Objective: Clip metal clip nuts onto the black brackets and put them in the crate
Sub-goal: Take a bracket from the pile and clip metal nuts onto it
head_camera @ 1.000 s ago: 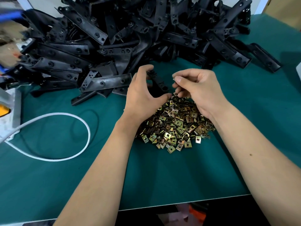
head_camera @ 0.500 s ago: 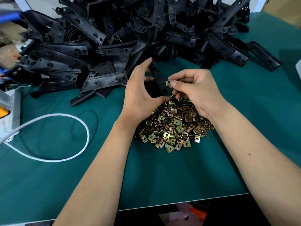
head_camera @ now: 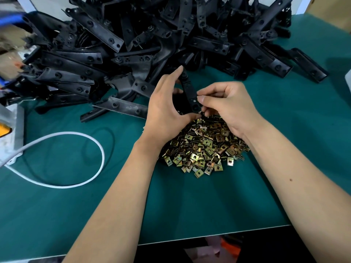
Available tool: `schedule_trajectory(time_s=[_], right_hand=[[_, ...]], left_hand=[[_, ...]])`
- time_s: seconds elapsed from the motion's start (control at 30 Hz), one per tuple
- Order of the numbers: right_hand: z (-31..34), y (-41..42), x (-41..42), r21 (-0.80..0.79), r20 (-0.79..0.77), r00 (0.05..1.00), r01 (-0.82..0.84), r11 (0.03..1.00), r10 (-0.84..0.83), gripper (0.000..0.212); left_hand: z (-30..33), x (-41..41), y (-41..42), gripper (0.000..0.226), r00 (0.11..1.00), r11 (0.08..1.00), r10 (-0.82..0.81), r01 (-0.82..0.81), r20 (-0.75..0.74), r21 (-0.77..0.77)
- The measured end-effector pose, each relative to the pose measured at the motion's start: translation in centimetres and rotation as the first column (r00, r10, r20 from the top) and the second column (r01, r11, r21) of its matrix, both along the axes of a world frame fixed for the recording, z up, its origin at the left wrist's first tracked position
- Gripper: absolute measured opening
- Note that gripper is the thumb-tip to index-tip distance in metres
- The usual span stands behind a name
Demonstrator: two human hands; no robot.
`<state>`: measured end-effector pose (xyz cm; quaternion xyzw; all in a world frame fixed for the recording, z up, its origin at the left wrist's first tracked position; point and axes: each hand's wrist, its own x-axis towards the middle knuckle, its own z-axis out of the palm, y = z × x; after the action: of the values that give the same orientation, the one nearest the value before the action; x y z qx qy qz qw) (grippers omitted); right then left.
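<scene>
The fingers [head_camera: 204,98] of the right hand [head_camera: 226,107] were curled tight against the lower end of the bracket [head_camera: 190,92], the thumb and forefinger pinching something too small to make out, by all judgement a single clip nut; a second before, that hand had been low over the heap, picking, and half a second before it had brought a brass-coloured nut up beside the bracket, so the nut had now reached the bracket's edge and the clipping-on looked to be in hand, though whether it had seated could not be told; the counter [head_camera: 209,205] with its green mat carried everything, the great pile of black brackets [head_camera: 133,50] across its far side untouched, and nearer the person the pile of clip nuts [head_camera: 205,149] lying just under both wrists; the left hand [head_camera: 167,107] gripped the bracket from behind, forefinger at its top end and thumb near its foot, having raised it more nearly upright than a second earlier, clear of the heap; a white cable [head_camera: 76,137] looped on the counter to the left, well apart; no crate showed anywhere, so the putting-away remained wholly to be done for this piece.
</scene>
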<state>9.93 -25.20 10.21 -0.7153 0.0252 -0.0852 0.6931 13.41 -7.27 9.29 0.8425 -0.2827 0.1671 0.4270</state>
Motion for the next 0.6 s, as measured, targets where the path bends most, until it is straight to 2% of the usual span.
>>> schedule_trajectory(time_s=[0.27,0.6], right_hand=[[0.15,-0.13,0.03,0.074,0.021,0.999,0.043,0.996,-0.045,0.011],[0.09,0.08,-0.10,0.039,-0.001,1.000,0.018,0.999,-0.018,0.010]], left_hand=[[-0.12,0.20,0.13,0.111,1.000,0.999,0.023,-0.024,-0.008,-0.026],[-0.01,0.13,0.25,0.108,0.999,0.999,0.041,-0.041,0.013,-0.012]])
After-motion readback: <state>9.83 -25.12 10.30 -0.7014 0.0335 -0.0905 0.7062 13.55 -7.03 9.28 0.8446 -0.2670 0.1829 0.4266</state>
